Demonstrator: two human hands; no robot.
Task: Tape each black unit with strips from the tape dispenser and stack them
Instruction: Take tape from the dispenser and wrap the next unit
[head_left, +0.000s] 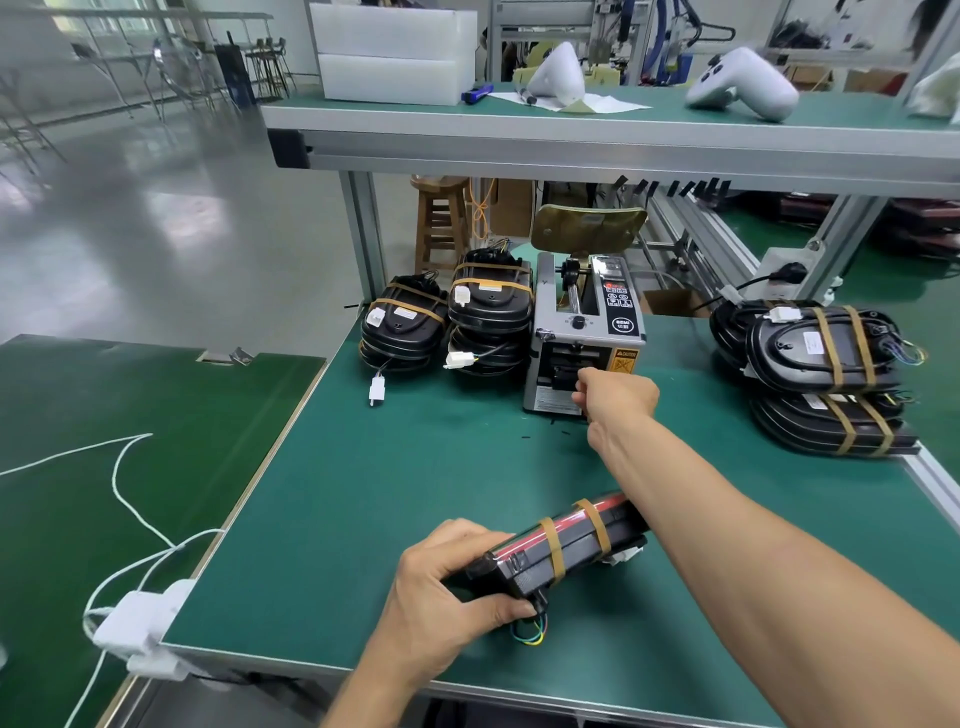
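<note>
right hand (615, 397) outstretched at tape dispenser (584, 332)

— What carries it all?
— A green-topped counter (415, 467) with a metal edge.
— What sits on it?
— At the back, a grey tape dispenser (582, 338); just left of it, two stacks of taped black units (447, 322). A third stack (826, 374) stands at the right edge.
— And near the front?
— One black unit (566, 545), banded twice with tan tape, resting on the mat.
</note>
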